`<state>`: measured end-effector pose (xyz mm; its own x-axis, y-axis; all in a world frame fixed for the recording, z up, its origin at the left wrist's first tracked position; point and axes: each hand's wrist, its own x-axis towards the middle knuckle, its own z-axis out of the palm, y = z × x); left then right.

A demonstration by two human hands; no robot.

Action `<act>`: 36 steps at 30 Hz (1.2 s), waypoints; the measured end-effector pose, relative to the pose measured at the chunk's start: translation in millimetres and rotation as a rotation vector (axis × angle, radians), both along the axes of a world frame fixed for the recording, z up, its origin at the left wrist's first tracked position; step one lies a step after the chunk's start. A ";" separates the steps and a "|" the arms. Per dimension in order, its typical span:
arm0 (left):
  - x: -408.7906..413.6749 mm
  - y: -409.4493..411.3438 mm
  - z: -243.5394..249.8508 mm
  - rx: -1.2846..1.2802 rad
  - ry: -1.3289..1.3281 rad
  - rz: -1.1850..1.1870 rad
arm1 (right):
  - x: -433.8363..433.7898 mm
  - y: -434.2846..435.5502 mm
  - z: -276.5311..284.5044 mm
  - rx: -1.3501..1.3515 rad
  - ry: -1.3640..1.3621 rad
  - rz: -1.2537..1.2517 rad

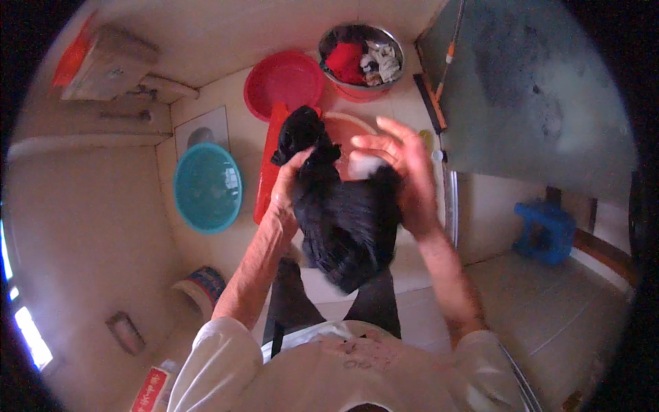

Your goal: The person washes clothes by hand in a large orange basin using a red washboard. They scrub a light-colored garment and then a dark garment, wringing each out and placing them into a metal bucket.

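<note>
A bunched black garment (350, 221) hangs in front of me, above my knees. My left hand (291, 177) grips its left side, the thumb across a gathered fold. My right hand (412, 170) is blurred, its fingers spread at the garment's right edge; whether it grips the cloth is unclear. A small white blurred patch (366, 166), perhaps foam or soap, shows beneath those fingers. Behind the garment is a peach-coloured basin (346, 131), partly hidden. A red plastic board (269, 165), possibly a washboard, slants along its left side.
A teal basin (208, 188) of water stands left. Farther off are a pink basin (257, 92) and a metal bowl (394, 45) of clothes on a red bucket (355, 93). A floor squeegee (431, 105) leans by the glass panel (525, 92). A blue stool (548, 232) is right.
</note>
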<state>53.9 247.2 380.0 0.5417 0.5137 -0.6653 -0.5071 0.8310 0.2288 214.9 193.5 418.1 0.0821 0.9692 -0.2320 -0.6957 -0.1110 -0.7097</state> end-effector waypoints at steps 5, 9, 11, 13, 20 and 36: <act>-17.2 -12.6 -57.0 0.750 0.767 -0.144 | -61.9 -20.6 -50.2 -0.180 0.115 0.131; -28.8 -25.9 -62.4 0.835 0.858 -0.728 | -64.0 -56.3 -90.5 -0.432 0.291 0.303; -33.3 -15.2 -36.1 0.637 0.392 -0.689 | -54.5 -66.8 -74.5 -0.435 0.476 0.330; -55.8 -4.1 -41.7 0.768 0.036 -0.496 | -54.6 -68.2 -59.9 -0.403 0.565 0.324; 17.8 -27.2 -61.2 0.214 -0.564 0.098 | -84.2 -85.9 -26.2 -0.229 0.980 0.289; -5.5 -13.2 -25.5 0.382 0.366 -0.245 | -62.7 -80.6 -44.4 -0.304 0.488 0.287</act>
